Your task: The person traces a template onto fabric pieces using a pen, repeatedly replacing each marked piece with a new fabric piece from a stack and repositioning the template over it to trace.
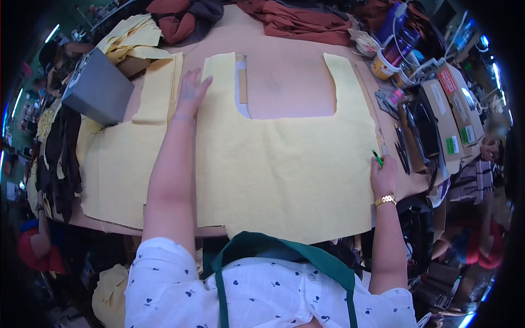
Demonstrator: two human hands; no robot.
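Observation:
A large pale yellow fabric piece [290,169] with a square notch in its far edge lies flat across the table. My left hand [192,90] rests with spread fingers at the upper left edge of this piece, holding nothing. Under the notch's left side, a grey-white strip [241,90] shows. My right hand [384,172] is closed around a green pen [377,158] at the fabric's right edge. To the left lies a stack of yellow fabric pieces [120,169], apart from the large piece.
A grey metal box [98,87] stands at the left. Rust-red cloth [306,24] lies along the far edge. At right are a cup [383,66], a dark pouch [424,128] and long cardboard boxes [442,117]. People sit at both sides.

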